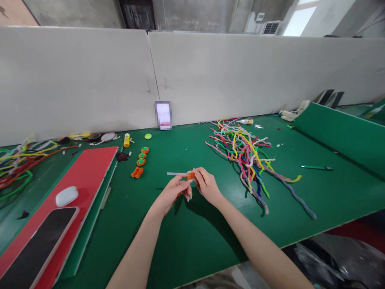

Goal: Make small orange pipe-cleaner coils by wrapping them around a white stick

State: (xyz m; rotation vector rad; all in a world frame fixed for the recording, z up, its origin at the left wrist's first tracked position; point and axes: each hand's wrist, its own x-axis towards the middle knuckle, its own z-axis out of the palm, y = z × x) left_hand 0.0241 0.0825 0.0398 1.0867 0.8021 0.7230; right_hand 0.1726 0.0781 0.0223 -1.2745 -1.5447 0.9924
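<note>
Above the middle of the green table, both hands meet at an orange pipe cleaner [191, 176] coiled around a thin, pale translucent stick [177, 174]. My left hand [171, 195] is closed on the stick, whose free end points left; a length of orange pipe cleaner hangs under this hand. With the fingertips of my right hand [208, 187], I pinch the orange pipe cleaner at the stick's right end. Left of the hands lie several small orange fuzzy pieces with green tops [141, 161] in a row, and plain orange coils [137, 172] in front of them.
A loose heap of coloured pipe cleaners [243, 148] spreads to the right. At left, a red board [96, 160] carries a white case [67, 196] and a smartphone [42, 249]. A small screen [163, 115] leans on the partition. A green pen-like tool [316, 167] lies far right.
</note>
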